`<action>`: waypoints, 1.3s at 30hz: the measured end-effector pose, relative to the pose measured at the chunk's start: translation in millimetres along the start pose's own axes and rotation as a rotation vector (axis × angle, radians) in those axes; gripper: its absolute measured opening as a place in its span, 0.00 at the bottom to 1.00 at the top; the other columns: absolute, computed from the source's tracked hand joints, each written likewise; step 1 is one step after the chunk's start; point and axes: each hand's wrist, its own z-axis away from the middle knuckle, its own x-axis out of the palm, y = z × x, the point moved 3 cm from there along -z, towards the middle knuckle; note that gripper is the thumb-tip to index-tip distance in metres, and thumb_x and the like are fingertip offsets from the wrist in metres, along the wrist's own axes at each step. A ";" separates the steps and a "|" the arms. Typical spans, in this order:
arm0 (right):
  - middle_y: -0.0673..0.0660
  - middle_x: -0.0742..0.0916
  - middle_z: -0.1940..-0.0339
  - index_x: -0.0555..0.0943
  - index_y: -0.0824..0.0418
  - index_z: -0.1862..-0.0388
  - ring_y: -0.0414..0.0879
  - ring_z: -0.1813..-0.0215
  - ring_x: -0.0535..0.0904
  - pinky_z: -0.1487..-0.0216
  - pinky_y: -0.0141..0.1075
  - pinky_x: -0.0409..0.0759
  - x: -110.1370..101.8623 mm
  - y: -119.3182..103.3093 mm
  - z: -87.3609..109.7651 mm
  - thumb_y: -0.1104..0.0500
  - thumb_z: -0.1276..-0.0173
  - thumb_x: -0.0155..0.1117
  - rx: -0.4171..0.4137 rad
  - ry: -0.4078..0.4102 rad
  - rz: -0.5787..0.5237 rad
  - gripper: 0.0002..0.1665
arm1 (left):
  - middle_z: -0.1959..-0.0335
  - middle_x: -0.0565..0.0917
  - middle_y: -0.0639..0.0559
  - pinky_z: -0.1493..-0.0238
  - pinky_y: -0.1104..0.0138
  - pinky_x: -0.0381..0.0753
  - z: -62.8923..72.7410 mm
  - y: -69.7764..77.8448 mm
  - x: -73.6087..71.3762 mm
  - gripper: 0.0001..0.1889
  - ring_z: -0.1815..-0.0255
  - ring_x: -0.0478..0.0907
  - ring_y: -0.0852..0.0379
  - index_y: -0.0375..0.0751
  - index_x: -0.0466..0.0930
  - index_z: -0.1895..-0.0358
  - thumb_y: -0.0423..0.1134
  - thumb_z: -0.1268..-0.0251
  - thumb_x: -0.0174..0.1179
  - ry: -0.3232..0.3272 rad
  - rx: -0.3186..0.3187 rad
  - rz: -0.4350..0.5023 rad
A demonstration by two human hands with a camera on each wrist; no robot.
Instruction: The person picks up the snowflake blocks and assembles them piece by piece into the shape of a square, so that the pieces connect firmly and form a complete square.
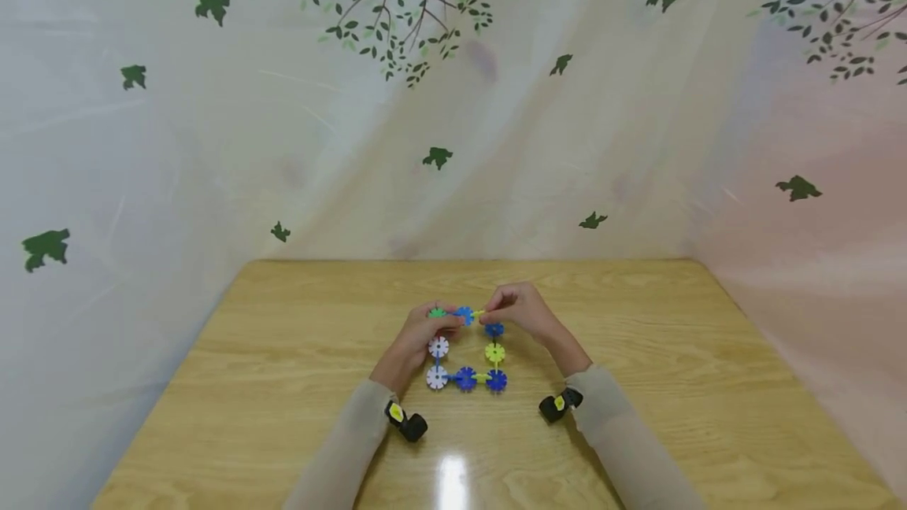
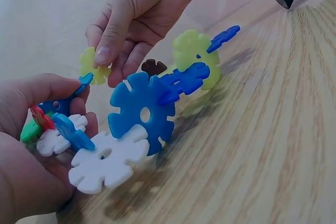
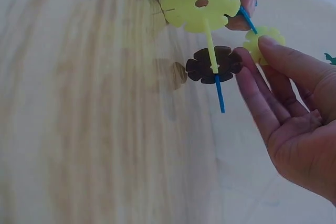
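Observation:
Several notched plastic discs, slotted edge to edge, make a roughly square frame above the table. My left hand (image 1: 411, 341) grips its far left corner, around a green disc (image 1: 436, 312) and a blue disc (image 1: 464, 315). In the left wrist view, a red disc (image 2: 43, 118) also shows by that palm. My right hand (image 1: 523, 312) pinches a small yellow disc (image 3: 254, 48) between thumb and fingers at the far side. That yellow disc meets the blue one from the left hand. A brown disc (image 3: 197, 71) with a blue disc (image 3: 220, 98) lies close by the right fingers.
Wooden table (image 1: 283, 384) extends around the hands. White discs (image 1: 437, 378) run along the frame's left side, dark blue discs (image 1: 465, 378) along the near side, and a larger yellow disc (image 1: 494, 352) sits on the right. A patterned curtain (image 1: 453, 203) hangs behind the table.

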 end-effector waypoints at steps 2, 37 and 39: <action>0.58 0.91 0.69 0.84 0.71 0.69 0.43 0.66 0.88 0.60 0.36 0.88 1.2 0.0 -1.0 0.74 0.39 0.72 0.004 0.002 -0.010 0.04 | 0.77 0.85 0.55 0.69 0.71 0.84 0.7 1.2 -0.5 0.08 0.76 0.83 0.60 0.34 0.84 0.59 0.26 0.41 0.69 -0.004 0.004 -0.008; 0.59 0.91 0.66 0.81 0.75 0.45 0.44 0.66 0.88 0.57 0.43 0.89 -13.6 2.7 3.5 0.69 0.31 0.65 0.331 -0.066 0.138 0.18 | 0.70 0.87 0.57 0.64 0.70 0.85 1.0 1.7 -4.1 0.19 0.71 0.85 0.61 0.31 0.78 0.40 0.31 0.32 0.65 -0.076 0.014 -0.076; 0.56 0.90 0.66 0.81 0.76 0.45 0.43 0.65 0.88 0.55 0.44 0.89 -17.4 1.7 4.8 0.70 0.31 0.65 0.318 -0.044 0.123 0.17 | 0.70 0.87 0.57 0.64 0.71 0.85 0.4 0.9 -3.9 0.20 0.71 0.85 0.61 0.31 0.78 0.40 0.31 0.32 0.66 -0.079 0.013 -0.078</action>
